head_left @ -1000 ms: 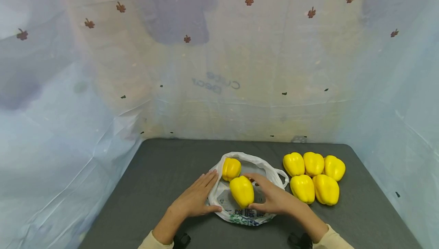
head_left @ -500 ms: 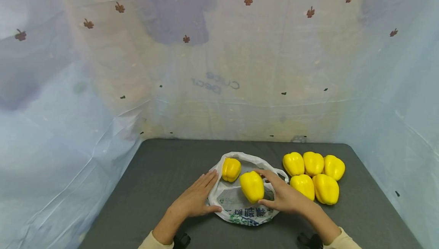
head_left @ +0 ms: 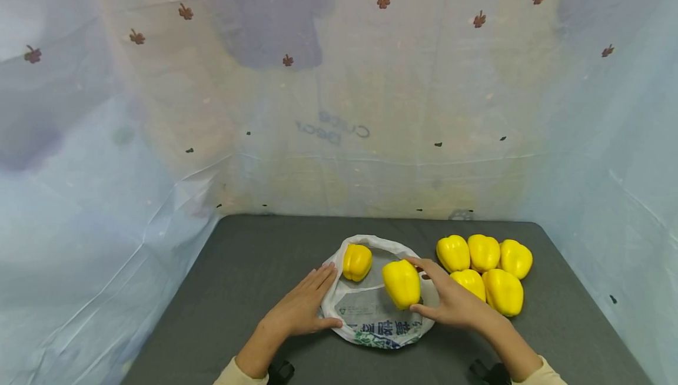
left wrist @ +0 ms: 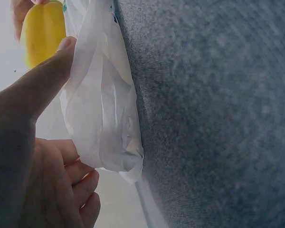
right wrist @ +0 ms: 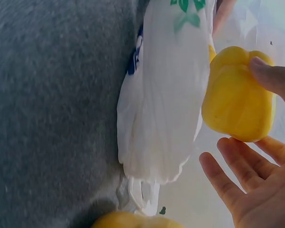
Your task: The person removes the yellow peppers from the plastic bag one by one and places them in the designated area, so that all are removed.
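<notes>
A white plastic bag with blue and green print lies with its mouth spread wide on the table. Inside, at the back left, sits one yellow bell pepper. My left hand rests along the bag's left rim, fingers extended and thumb apart; the left wrist view shows the thumb against the plastic. Over the right part of the bag, my right hand pinches a second yellow bell pepper between thumb and fingers. The right wrist view shows that held pepper above the bag's rim.
Several more yellow bell peppers stand grouped in two rows on the dark grey table, right of the bag and close to my right hand. A patterned sheet hangs behind the table and along both sides.
My right hand has carried the held pepper to the right and slightly away from me, from over the bag's middle toward its right side. The left hand has stayed in place.
</notes>
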The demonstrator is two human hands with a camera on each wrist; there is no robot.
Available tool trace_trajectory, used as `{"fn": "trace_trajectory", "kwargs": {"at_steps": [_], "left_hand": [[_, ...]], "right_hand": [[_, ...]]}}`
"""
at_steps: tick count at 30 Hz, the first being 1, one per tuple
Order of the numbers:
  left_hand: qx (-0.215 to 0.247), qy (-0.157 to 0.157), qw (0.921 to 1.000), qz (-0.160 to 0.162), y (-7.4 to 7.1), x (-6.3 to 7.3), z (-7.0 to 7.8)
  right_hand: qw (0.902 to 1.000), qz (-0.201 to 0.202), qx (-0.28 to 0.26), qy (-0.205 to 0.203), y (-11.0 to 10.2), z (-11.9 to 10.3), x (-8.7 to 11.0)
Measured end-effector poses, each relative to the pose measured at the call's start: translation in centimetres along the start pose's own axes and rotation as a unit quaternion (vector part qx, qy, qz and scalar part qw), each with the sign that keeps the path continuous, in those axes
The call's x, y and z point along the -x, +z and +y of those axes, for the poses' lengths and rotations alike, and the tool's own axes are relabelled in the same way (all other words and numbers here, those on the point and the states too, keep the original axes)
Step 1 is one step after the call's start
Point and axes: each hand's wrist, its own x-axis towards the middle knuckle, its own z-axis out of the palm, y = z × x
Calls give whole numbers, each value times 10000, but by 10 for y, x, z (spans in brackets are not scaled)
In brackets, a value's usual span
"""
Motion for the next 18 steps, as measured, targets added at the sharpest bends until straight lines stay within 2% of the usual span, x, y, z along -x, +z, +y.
{"fn": "trace_trajectory", "kwargs": {"at_steps": [10, 18], "left_hand": [[59, -36, 10000, -53, -1, 0, 0], [158, -99, 9998, -75, -2, 0, 1]], "right_hand": [[9985, 375, 355, -173, -11, 6, 9], [9973, 525, 512, -23, -22, 9, 17]]}}
